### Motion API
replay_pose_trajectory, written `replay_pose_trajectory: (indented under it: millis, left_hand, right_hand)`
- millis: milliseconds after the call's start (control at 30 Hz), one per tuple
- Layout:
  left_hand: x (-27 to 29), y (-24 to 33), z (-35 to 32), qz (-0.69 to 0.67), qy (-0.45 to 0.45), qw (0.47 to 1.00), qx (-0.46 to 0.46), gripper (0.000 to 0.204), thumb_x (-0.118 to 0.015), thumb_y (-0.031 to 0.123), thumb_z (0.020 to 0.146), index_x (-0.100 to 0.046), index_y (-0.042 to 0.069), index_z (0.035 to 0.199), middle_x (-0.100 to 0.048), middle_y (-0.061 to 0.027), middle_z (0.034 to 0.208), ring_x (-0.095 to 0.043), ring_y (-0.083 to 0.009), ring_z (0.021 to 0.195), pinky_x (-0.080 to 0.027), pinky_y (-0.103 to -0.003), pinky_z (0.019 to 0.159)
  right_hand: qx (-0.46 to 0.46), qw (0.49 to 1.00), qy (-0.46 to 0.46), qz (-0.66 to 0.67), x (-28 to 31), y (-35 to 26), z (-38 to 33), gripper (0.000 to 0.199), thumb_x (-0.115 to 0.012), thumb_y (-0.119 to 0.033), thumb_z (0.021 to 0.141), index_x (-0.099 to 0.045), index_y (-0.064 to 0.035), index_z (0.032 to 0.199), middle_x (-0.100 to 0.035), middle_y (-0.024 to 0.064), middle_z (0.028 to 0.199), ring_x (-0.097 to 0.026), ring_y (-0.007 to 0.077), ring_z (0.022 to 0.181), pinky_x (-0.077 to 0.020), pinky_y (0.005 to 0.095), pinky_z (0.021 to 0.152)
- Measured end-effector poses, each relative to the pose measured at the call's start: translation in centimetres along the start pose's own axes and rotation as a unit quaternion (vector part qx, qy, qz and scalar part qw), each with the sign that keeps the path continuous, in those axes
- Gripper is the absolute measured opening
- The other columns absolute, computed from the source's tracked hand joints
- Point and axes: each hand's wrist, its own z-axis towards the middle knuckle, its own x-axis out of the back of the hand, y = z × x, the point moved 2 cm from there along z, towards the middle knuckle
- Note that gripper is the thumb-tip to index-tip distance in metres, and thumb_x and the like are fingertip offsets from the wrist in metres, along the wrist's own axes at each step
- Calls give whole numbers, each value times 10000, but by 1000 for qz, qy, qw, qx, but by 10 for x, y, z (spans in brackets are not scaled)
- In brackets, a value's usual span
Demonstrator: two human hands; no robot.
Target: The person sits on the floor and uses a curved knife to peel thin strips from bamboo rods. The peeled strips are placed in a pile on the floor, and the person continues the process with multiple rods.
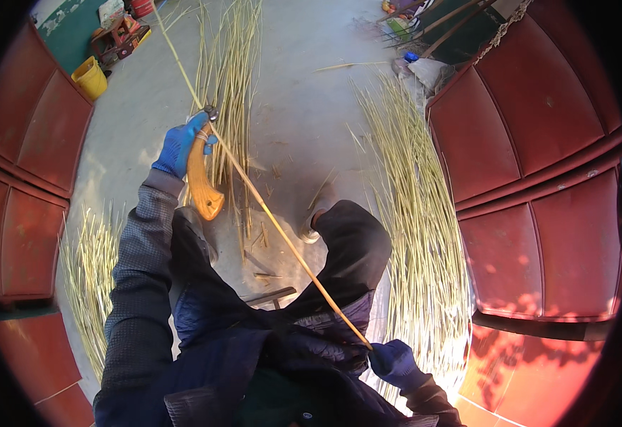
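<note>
My left hand point(175, 151), in a blue glove, is closed round a tool with a curved wooden handle point(202, 181) and a small metal head point(212, 112). A long, thin tan stalk point(289, 245) passes by the metal head and slants across my lap. Its upper part runs far out to the top left. Down at the lower right, my gloved right hand point(396, 364) grips the stalk's thick end beside my hip. Whether the left fingers also press on the stalk is hard to make out.
Loose bundles of pale stalks lie ahead of me point(229, 85), along my right side point(421, 235) and at my left point(93, 277). Red double doors point(539, 242) stand on both sides. A yellow bucket point(90, 78) is far left; long poles point(453, 25) lean far right.
</note>
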Motion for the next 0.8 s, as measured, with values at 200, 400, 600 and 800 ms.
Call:
replay_pose_trajectory:
  millis: [200, 400, 600, 800]
  left_hand:
    - [-85, 23, -40, -195, -16, 971, 141, 480, -684, 393, 987, -669, -27, 1219, -697, -102, 979, -722, -169, 804, -607, -272, 659]
    - [-155, 39, -101, -286, -57, 918, 268, 358, -706, 307, 975, -706, 33, 1206, -693, -46, 956, -706, -156, 849, -608, -311, 651]
    - [-137, 9, -99, -322, -22, 911, 257, 349, -732, 351, 952, -741, 43, 1117, -684, -26, 891, -681, -128, 722, -591, -280, 615]
    - [-12, -13, -20, -171, 104, 963, 182, 373, -674, 343, 1005, -704, 23, 1193, -633, -34, 849, -621, -117, 694, -532, -255, 620]
  right_hand:
    - [-157, 947, -34, 277, -10, 3, 67, 396, -646, -189, 1005, -603, -45, 1371, -728, 148, 833, -737, 247, 735, -571, 347, 694]
    - [-144, 926, 34, 346, -33, -13, 257, 268, -571, -234, 1053, -638, -28, 1211, -679, 118, 733, -686, 229, 618, -530, 354, 572]
    - [-35, 971, 87, 222, -49, -17, 213, 114, -601, -112, 997, -660, -68, 1084, -662, 205, 779, -679, 378, 663, -526, 434, 586]
    - [-115, 964, -94, 222, -29, -15, 53, 272, -642, -174, 985, -666, -49, 1225, -682, 161, 809, -696, 332, 703, -546, 401, 650]
